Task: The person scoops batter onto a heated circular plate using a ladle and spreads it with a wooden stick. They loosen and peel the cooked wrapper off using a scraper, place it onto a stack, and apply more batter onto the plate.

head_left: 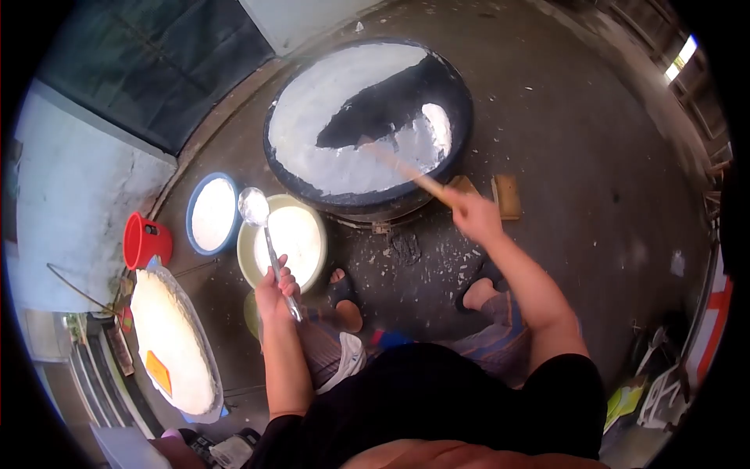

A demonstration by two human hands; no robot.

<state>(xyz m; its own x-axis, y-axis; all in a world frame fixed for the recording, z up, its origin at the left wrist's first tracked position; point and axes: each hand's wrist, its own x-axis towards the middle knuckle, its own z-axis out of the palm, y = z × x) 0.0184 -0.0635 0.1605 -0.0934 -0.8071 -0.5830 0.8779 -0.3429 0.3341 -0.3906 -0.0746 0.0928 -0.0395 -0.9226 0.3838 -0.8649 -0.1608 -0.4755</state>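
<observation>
My left hand [278,291] is closed round the handle of a metal ladle [254,207], whose bowl, coated white, hangs over the rim of a pale green basin [314,273] of white batter. In front of me is a large round black griddle [406,90], partly covered with a thin white layer [312,102] and bare in a dark patch. A thicker white lump [437,129] lies near its right edge. My right hand [475,216] grips a wooden spreader [418,178]; its blurred far end is over the white layer at the middle of the griddle.
A blue basin [190,221] of white stuff stands left of the green one, near a red bucket [147,241]. At the lower left, an oval tray holds a pale stack [173,336] with an orange scraper [158,372]. A wooden block [508,197] lies right of the griddle.
</observation>
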